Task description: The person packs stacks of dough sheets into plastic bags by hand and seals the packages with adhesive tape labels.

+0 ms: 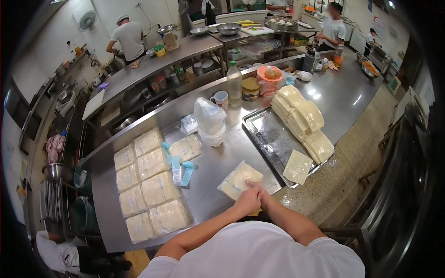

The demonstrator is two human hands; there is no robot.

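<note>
A clear plastic bag of pale square dough sheets (236, 178) lies flat on the steel table in front of me. At its near edge my left hand (248, 200) is closed, its fingers gripping the plastic. Close against it, my right hand (260, 191) is also closed at the bag's end, partly overlapping the left, with fingers reaching onto the bag. The bag's near end is hidden under both hands. To the right, a metal tray (264, 134) bears stacked dough sheets (299, 111), and a loose small stack (298, 167) rests at its near corner.
Several filled bags (160, 190) lie in rows at the left, with another bag (185, 147) beside them. Blue-and-white strips (176, 171), a white plastic bag (209, 121), a mug (220, 99) and a bottle (234, 83) stand further back. Other people work around the kitchen.
</note>
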